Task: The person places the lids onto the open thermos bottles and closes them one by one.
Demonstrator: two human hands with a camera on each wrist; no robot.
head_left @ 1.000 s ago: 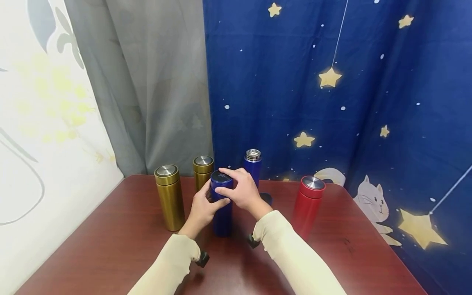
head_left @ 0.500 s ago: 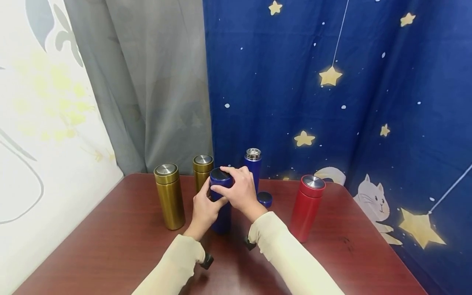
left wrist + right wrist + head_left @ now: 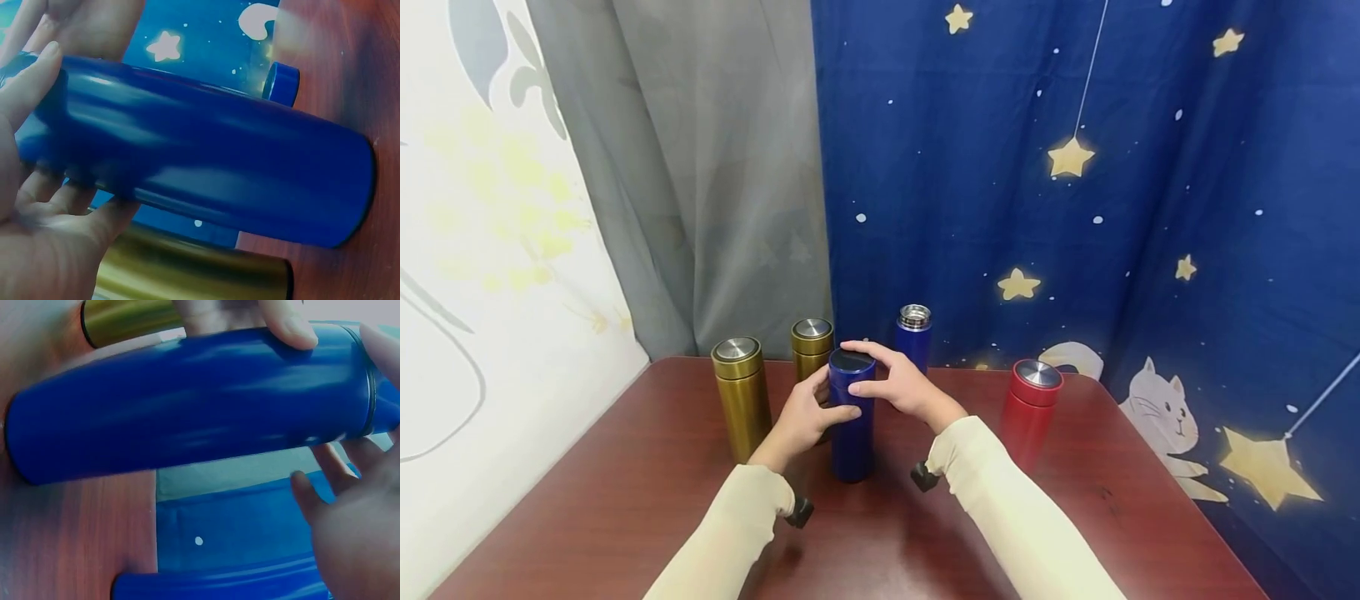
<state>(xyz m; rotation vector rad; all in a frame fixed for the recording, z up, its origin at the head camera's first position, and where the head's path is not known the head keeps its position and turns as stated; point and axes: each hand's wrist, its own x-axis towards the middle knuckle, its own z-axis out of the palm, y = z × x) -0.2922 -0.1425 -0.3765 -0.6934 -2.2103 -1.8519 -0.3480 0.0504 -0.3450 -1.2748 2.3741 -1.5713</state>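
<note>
A blue thermos (image 3: 852, 446) stands upright on the table in the middle of the head view, its dark-topped lid (image 3: 852, 361) on it. My left hand (image 3: 799, 419) holds the upper body from the left, thumb (image 3: 34, 81) on one side and fingers behind. My right hand (image 3: 904, 388) grips the lid from the right, with its thumb at the near side and fingers over the far rim. In the right wrist view, a thin dark seam separates the lid (image 3: 386, 406) from the body.
Behind stands an open blue thermos (image 3: 913, 337) with a bare steel mouth. A loose blue lid (image 3: 285, 83) lies on the table (image 3: 625, 500). Two gold thermoses (image 3: 745, 404) stand to the left, the second gold one (image 3: 812, 357) farther back; a red thermos (image 3: 1032, 408) is at right.
My right hand has turned on the lid, its wrist swinging right, while my left wrist has shifted left. Lit marks on the lid top have gone dark. The loose lid is now hidden in the head view.
</note>
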